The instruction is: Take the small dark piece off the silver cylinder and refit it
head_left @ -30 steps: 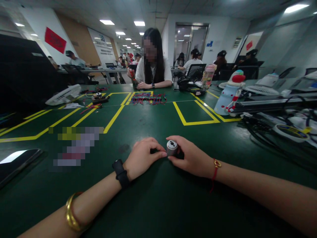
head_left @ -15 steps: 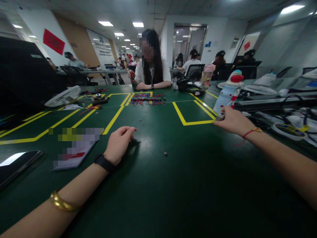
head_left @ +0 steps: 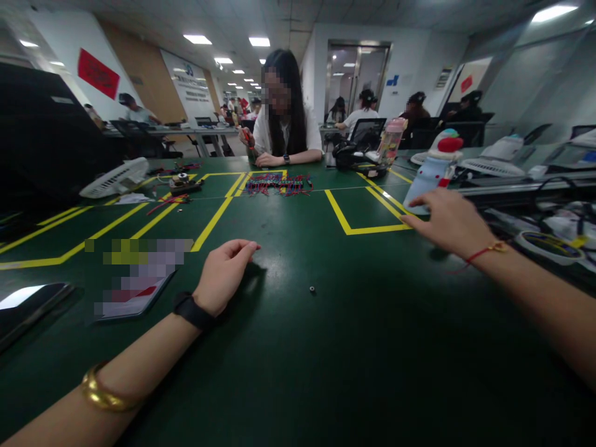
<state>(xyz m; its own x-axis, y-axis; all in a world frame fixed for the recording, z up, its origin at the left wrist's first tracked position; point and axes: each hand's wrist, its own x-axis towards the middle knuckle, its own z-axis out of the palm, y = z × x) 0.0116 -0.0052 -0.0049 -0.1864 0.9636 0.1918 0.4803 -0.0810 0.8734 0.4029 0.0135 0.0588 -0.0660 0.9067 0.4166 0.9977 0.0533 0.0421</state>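
Observation:
My left hand [head_left: 226, 275] rests on the green table [head_left: 298, 379], a black band at its wrist. Its fingers are curled in with the thumb against the index finger; whatever lies inside, if anything, is hidden. To the right, my right hand [head_left: 447, 218] hovers with thumb and fingers apart, in front of the light-blue bottle [head_left: 424, 177] with a red and white top. No held object shows in it. Between the hands, closer to me, lies a small metal ring-like part [head_left: 312, 290], touched by neither hand.
A card-like flat item [head_left: 139, 292] and a phone [head_left: 35, 310] lie at left. Bundled coloured wires [head_left: 277, 184] sit ahead, before a seated person [head_left: 286, 118] holding a red-handled tool. White fans [head_left: 116, 178] and cables [head_left: 549, 242] flank the table, marked with yellow tape [head_left: 342, 214].
My right hand has spread its fingers and moved slightly right; the small grey cylinder it held before is no longer visible. My left hand stays nearly still.

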